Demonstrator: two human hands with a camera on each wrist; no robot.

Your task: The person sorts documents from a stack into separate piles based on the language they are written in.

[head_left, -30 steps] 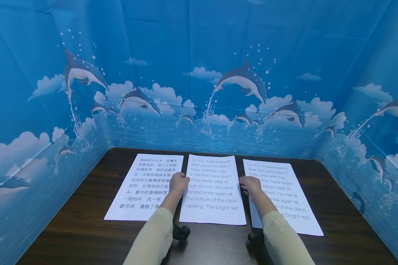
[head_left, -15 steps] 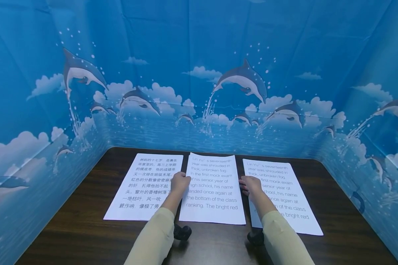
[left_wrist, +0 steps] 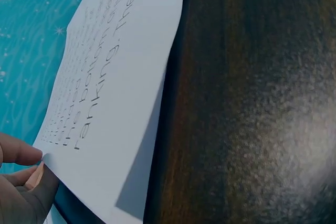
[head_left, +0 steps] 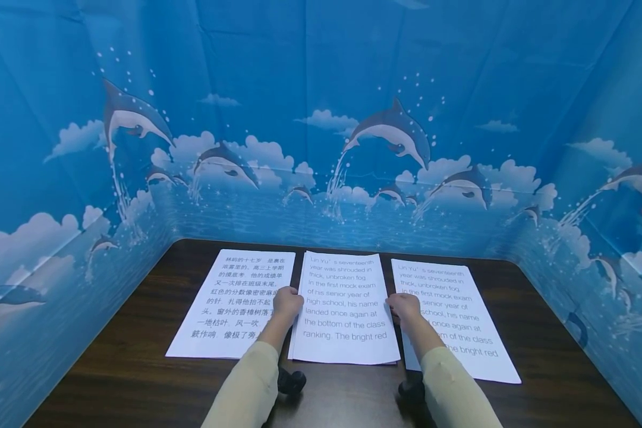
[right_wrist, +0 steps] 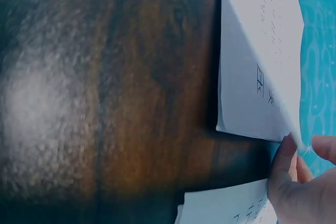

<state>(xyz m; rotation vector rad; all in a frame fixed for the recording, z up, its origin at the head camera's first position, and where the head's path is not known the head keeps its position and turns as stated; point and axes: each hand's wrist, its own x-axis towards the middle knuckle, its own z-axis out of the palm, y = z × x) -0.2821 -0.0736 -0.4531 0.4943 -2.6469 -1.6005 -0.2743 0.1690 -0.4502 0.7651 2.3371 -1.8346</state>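
The top sheet of paper (head_left: 345, 309) of the middle stack, printed with English text, is raised a little off the sheets beneath. My left hand (head_left: 288, 304) pinches its left edge; in the left wrist view the thumb and fingers (left_wrist: 21, 150) meet at that edge. At the opposite edge my right hand (head_left: 406, 309) pinches the same sheet, near the fingers (right_wrist: 286, 156) in the right wrist view. Under the raised sheet, the paper below (right_wrist: 247, 98) shows Chinese characters there.
A sheet with Chinese text (head_left: 219, 321) lies to the left, and an English-text sheet (head_left: 492, 356) to the right, partly behind my right forearm. The dark wooden table (head_left: 348, 398) ends at a blue dolphin-printed curtain (head_left: 321, 214). Black wrist devices (head_left: 291, 380) sit under the sleeves.
The middle top sheet has lifted and shifted slightly toward me and to the right, off the stack's outline. Both hands have come a little nearer, and the right fingers have drawn together on its edge.
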